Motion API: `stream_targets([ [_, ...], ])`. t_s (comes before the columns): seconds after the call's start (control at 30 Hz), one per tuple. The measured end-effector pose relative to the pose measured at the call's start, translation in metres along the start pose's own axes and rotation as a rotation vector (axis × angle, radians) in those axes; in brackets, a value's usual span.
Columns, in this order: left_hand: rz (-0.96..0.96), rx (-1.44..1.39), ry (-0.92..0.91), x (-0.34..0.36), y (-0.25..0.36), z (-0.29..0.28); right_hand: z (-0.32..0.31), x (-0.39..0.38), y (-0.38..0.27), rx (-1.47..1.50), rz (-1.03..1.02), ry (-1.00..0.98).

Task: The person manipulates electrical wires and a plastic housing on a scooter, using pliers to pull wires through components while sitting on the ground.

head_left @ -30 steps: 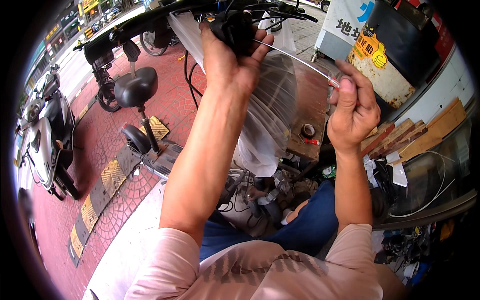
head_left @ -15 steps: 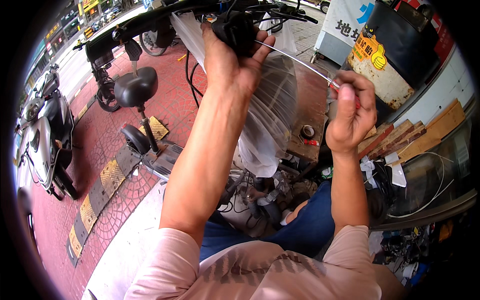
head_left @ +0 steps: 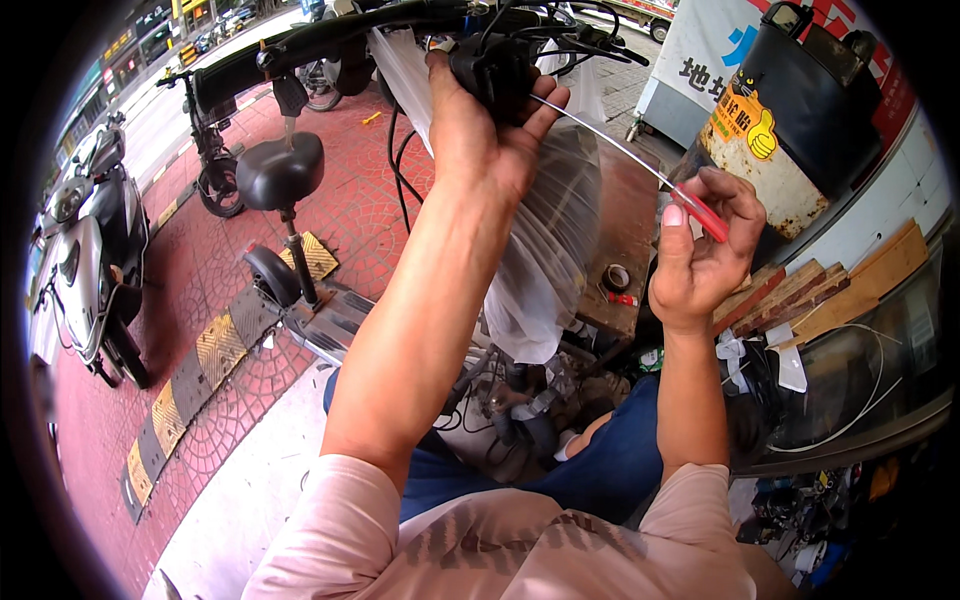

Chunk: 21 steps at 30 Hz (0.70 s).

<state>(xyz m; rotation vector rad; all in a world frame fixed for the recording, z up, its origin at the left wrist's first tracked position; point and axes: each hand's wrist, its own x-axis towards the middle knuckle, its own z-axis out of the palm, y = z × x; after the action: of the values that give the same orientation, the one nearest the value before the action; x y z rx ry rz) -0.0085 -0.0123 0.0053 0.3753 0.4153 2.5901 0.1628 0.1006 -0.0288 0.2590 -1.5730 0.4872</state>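
High in the view, my left hand (head_left: 480, 140) is closed around a black plastic housing (head_left: 492, 70) among the cables by a handlebar. My right hand (head_left: 700, 250), lower and to the right, pinches the red handle of a long thin screwdriver (head_left: 703, 212) between thumb and fingers. Its metal shaft slopes up to the left, and the tip end meets the housing beside my left fingertips. The exact contact point is hidden. Clear plastic sheeting (head_left: 545, 250) hangs below and behind my left hand.
A wooden bench (head_left: 610, 310) with a tape roll (head_left: 616, 277) stands right of the sheeting. Wood planks (head_left: 800, 300) lie farther right, under a black and rusty white container (head_left: 790, 130). A black saddle (head_left: 280, 170) and a parked scooter (head_left: 95, 260) are at left.
My right fingers have loosened and shifted along the screwdriver, so more of its red handle shows. My left hand keeps its hold on the housing. The whole view has shifted slightly.
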Motion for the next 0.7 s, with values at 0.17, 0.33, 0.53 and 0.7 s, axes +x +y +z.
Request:
stream_targets([
  [0.17, -0.008, -0.031, 0.028, 0.001, 0.003, 0.002, -0.02, -0.007, -0.004, 0.003, 0.198, -0.184],
  [0.33, -0.011, -0.029, 0.026, 0.0, 0.001, 0.002, -0.007, -0.005, -0.001, 0.025, 0.032, -0.068],
  [0.53, -0.013, -0.055, 0.04, -0.001, 0.001, 0.002, -0.009, -0.009, -0.001, -0.09, -0.015, -0.095],
  [0.7, -0.006, -0.047, 0.037, -0.001, 0.002, 0.002, -0.009, -0.004, 0.001, -0.01, -0.099, -0.081],
])
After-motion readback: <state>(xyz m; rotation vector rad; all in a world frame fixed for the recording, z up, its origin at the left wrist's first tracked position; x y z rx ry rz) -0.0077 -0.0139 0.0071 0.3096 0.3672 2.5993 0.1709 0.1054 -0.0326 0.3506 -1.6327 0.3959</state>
